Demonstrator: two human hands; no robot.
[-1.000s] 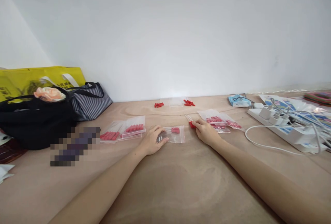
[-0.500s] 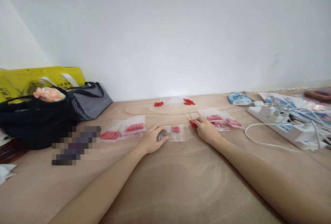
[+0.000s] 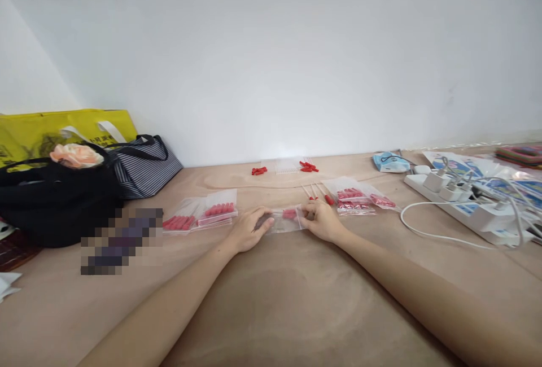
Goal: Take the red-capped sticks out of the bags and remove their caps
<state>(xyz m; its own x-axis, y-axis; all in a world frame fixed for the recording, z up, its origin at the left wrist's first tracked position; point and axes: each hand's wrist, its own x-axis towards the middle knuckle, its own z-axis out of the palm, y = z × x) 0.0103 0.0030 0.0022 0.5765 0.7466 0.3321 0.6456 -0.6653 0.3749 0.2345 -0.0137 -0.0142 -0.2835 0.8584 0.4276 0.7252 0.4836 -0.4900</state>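
Note:
A small clear zip bag (image 3: 277, 224) lies between my hands, with red-tipped white sticks (image 3: 290, 214) inside it. My left hand (image 3: 250, 229) grips the bag's left end, thumb on top. At the opposite end, my right hand (image 3: 323, 221) has its thumb and fingers closed on the bag's edge. Just behind the right hand, a few loose red-tipped sticks (image 3: 326, 193) lie on the table, some red ends partly hidden by the fingers. Filled bags of these sticks lie on both sides, one group (image 3: 220, 209) at left and another (image 3: 351, 193) at right.
Near the wall are red pieces (image 3: 259, 171), white sticks (image 3: 288, 166) and more red pieces (image 3: 309, 166). A white power strip (image 3: 461, 209) with cables and a blue mask (image 3: 391, 162) are at right. Black (image 3: 59, 203), striped (image 3: 144, 166) and yellow bags (image 3: 114, 121) stand left.
My right hand has moved left from the loose red-tipped sticks, letting them go, and has taken the right end of the zip bag. My left hand stays on the bag's left end.

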